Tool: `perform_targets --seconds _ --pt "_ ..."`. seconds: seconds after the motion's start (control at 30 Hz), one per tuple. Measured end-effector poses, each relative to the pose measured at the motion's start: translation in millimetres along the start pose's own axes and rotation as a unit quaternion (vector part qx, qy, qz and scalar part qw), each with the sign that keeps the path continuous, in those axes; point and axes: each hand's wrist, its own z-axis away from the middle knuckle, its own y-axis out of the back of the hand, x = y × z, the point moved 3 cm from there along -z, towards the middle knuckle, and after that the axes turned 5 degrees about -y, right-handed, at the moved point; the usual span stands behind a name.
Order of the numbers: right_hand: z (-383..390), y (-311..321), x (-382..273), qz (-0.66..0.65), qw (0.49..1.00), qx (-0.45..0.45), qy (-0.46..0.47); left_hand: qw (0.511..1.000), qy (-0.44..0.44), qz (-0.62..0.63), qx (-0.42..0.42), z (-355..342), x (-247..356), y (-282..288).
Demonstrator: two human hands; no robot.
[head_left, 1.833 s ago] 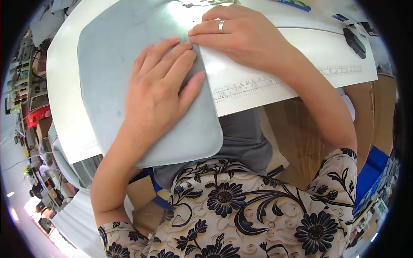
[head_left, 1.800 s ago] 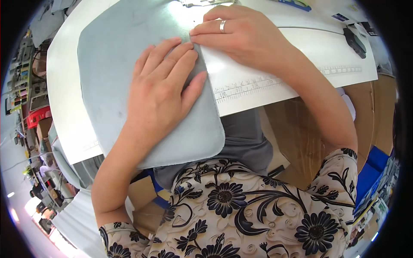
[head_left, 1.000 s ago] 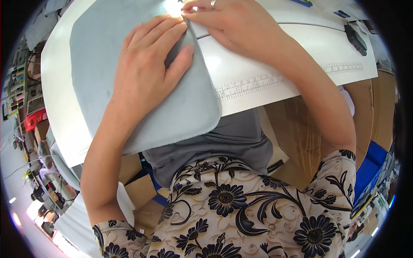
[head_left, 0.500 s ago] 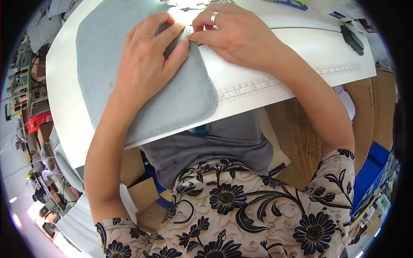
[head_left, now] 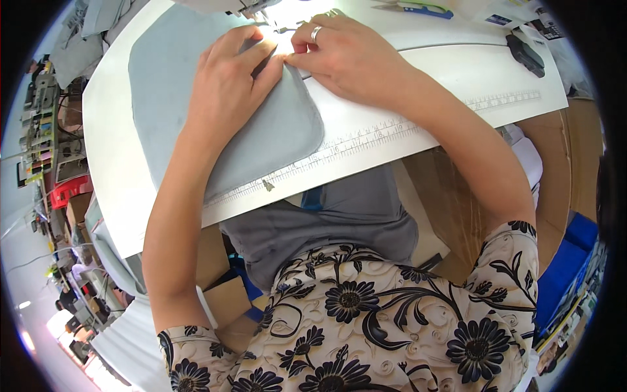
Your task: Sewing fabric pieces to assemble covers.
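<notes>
A large grey fabric piece (head_left: 261,144) with a rounded corner lies flat on the white table. My left hand (head_left: 228,81) rests on it, fingers bent and the thumb drawn in at its right edge. From the other side my right hand (head_left: 356,59), with a ring on one finger, pinches that same edge, its fingertips close to the left thumb. Just beyond both hands is the metal foot area of a sewing machine (head_left: 251,8), under a bright light. Glare hides the needle and the exact spot where cloth and foot meet.
A printed ruler strip (head_left: 379,136) runs along the table's front edge. At the far right lie a black clip-like tool (head_left: 525,55) and blue-handled thread snips (head_left: 424,9). A cardboard box (head_left: 450,202) stands below the table on the right. Grey cloth (head_left: 353,215) covers my lap.
The grey fabric has slid away from me toward the machine, baring more of the ruler along the front edge. Both hands keep their places at its right edge. The view has shifted slightly.
</notes>
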Motion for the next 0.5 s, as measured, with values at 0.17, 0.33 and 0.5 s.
perform_targets --seconds 0.17,0.33,0.5 --pt "-0.2 -0.5 4.6 0.012 1.000 -0.004 0.000 1.000 0.008 0.011 0.001 -5.2 7.7 -2.5" --pt "1.9 -1.9 5.2 0.010 1.000 0.005 -0.006 0.998 0.057 -0.015 -0.002 6.3 37.0 -1.7" --pt "1.2 0.0 5.2 0.013 1.000 -0.006 -0.009 0.996 0.089 -0.025 -0.006 6.3 44.0 -6.5"
